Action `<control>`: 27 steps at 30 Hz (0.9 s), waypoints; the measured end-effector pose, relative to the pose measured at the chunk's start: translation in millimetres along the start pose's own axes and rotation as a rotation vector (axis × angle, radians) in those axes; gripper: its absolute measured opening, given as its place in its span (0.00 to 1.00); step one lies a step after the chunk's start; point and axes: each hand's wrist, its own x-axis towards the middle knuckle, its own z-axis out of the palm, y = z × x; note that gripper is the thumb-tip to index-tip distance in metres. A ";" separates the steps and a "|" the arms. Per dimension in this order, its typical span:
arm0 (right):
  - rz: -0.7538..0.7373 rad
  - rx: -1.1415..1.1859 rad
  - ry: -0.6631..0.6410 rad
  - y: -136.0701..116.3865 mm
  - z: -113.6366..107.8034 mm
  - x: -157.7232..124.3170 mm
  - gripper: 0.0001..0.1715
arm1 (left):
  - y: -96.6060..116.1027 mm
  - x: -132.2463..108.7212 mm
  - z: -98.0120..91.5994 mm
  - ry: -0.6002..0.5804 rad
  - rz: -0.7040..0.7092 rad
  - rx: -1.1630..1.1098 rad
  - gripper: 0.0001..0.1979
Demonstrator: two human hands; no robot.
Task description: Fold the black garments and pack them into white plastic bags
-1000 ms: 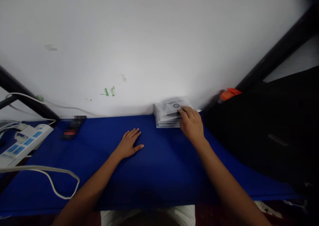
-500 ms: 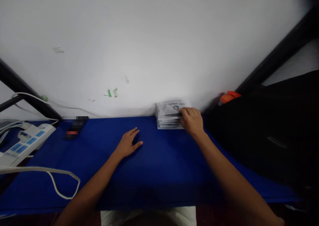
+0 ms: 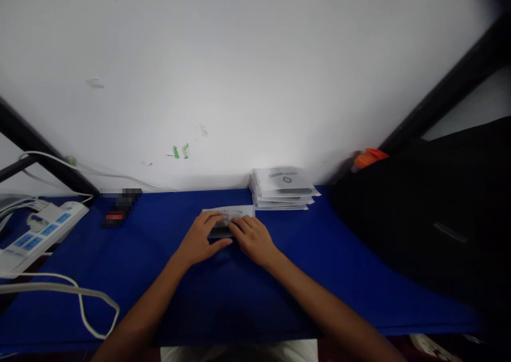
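Note:
A flat printed plastic packet (image 3: 243, 211) with a dark strip along its near side lies on the blue table under both hands. My left hand (image 3: 203, 238) rests over its left part, fingers stretched out and thumb apart near the near edge. Curled fingers of my right hand (image 3: 253, 239) are on the packet's right part; its thumb is hidden. Behind and to the right, a stack of similar packets (image 3: 285, 183) stands near the wall, its layers slightly uneven.
A white power strip (image 3: 48, 231) with plugged cables sits at the left. A loose white cable (image 3: 82, 306) loops over the table's near left side. A pixelated dark item (image 3: 122, 207) lies behind it. A large black bag (image 3: 423, 213) occupies the right, with an orange object (image 3: 369, 158) behind.
My right hand has moved from the stack toward me and left, bringing a packet to the middle. My left hand has gone from the bare table onto that packet.

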 end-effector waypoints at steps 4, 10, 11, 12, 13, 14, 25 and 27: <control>-0.061 0.105 -0.069 15.6 7.2 -9.4 0.14 | -6.4 -1.3 11.1 -0.179 0.026 0.152 0.25; 0.088 0.159 -0.030 41.6 -5.5 -22.0 0.09 | -19.7 -1.7 5.9 -0.085 -0.051 0.217 0.24; 0.094 0.173 -0.018 41.0 -5.5 -22.3 0.10 | -17.4 -1.9 6.1 -0.064 -0.036 0.216 0.24; 0.093 0.192 -0.003 38.7 -4.6 -22.2 0.11 | -13.4 -2.1 7.1 -0.040 -0.006 0.210 0.22; 0.087 0.213 0.015 35.0 -3.0 -22.0 0.11 | -8.2 -2.2 8.9 -0.015 0.038 0.202 0.19; 0.073 0.239 0.035 30.4 -0.8 -21.6 0.11 | -2.2 -2.3 11.3 0.003 0.086 0.193 0.16; -0.043 0.196 0.114 7.2 8.1 -19.0 0.14 | 14.2 -3.8 18.5 0.027 0.260 0.146 0.09; -0.044 0.185 0.110 7.7 8.1 -19.0 0.14 | 14.9 -3.7 18.5 0.029 0.260 0.141 0.08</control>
